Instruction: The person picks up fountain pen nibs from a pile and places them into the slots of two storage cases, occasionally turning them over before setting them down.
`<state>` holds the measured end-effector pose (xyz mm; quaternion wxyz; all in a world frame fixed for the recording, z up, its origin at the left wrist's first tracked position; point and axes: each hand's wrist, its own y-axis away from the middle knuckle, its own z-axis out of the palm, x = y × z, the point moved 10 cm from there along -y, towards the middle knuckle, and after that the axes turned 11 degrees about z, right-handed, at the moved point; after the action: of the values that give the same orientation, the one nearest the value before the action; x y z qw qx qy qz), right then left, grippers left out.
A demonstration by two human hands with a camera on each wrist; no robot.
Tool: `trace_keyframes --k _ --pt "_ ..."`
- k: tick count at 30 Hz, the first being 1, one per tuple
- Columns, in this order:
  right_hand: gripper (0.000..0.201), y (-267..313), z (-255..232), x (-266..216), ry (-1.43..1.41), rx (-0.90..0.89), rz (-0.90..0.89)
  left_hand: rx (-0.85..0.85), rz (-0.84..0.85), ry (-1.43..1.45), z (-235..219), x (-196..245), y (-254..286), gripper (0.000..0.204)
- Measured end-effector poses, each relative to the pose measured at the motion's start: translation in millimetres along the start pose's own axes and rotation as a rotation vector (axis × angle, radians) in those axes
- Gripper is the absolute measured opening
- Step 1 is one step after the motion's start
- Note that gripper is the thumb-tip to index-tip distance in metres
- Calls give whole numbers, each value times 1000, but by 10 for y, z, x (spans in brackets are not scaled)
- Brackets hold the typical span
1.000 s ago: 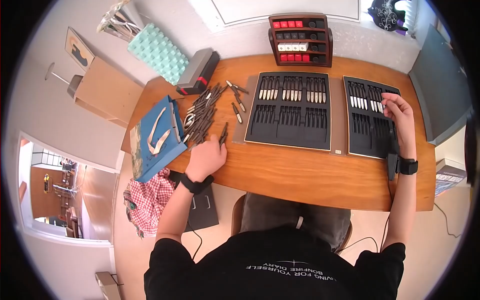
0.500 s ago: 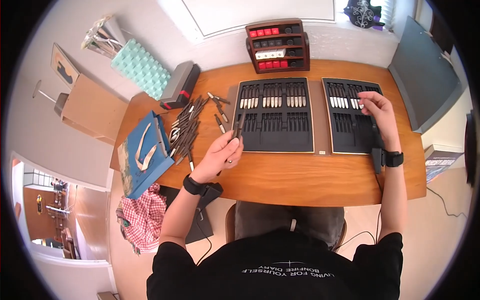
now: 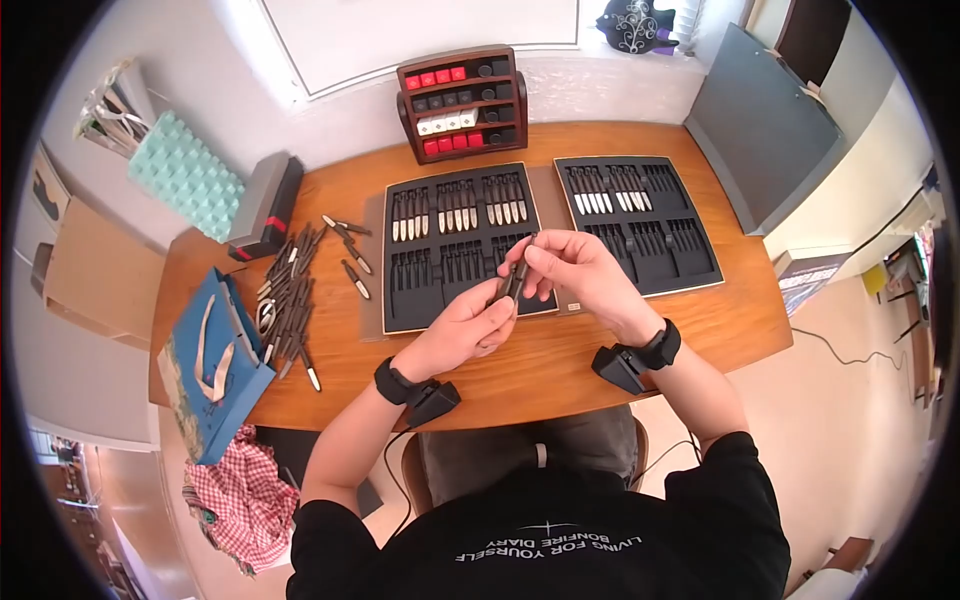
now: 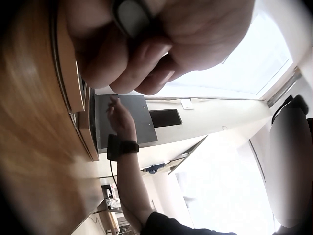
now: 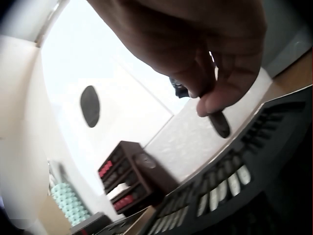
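Observation:
Over the front edge of the left tray, my two hands come together. My left hand [image 3: 470, 325] grips a few slim dark sticks [image 3: 512, 284], one rounded end [image 4: 131, 18] showing past the fingers in the left wrist view. With thumb and fingers my right hand [image 3: 578, 272] pinches the top of a dark stick, whose tip [image 5: 221, 125] pokes out below the fingertips in the right wrist view. Similar sticks with pale, leaf-shaped ends fill upper slots of the black left tray [image 3: 425, 312] and part of the black right tray [image 3: 690, 278].
A loose heap of sticks [image 3: 288, 300] lies at the left, several strays beside it. Around it stand a blue paper bag [image 3: 210, 370] and a grey box [image 3: 268, 208]. A wooden rack [image 3: 465, 105] is behind the trays; a grey panel [image 3: 765, 130] leans at the right.
My left hand has lifted sticks from the heap and carried them rightward to the trays. My right hand has left the right tray and come over to meet it. The head view has turned right.

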<state>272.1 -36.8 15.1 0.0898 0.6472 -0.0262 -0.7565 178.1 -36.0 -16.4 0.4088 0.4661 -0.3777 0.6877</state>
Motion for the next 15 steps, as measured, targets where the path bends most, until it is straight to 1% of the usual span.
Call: trace_keyframes --k 1,2,4,6,8,10,11,12,13,14,15 --pt "23 -7 -41 -3 -11 18 -46 8 -10 26 -26 -20 15 20" --pt "23 -3 -86 7 -1 19 -32 20 -19 52 -52 -46 35 20" --pt "23 62 -506 -124 13 219 -91 13 10 66 -76 -38 32 20" --pt "23 129 -1030 -331 68 365 -171 7 6 54 -78 -52 37 19" --pt "23 167 -1617 -500 278 528 -136 8 21 74 -70 -57 38 19" --pt "25 201 -2218 -522 418 738 -31 6 27 88 -52 -68 50 19" --pt "25 189 -2467 -495 429 736 -30 -3 31 71 -39 -61 47 19" --pt "25 163 -2772 -347 404 752 81 -13 36 51 -33 -52 39 19" --pt "25 132 -2952 -201 377 767 191 -11 45 53 -37 -52 35 19" --pt "25 87 -2975 -171 385 764 189 -7 36 64 -40 -74 38 19" --pt "24 69 -3030 -94 401 788 249 -2 25 75 -45 -89 41 20"
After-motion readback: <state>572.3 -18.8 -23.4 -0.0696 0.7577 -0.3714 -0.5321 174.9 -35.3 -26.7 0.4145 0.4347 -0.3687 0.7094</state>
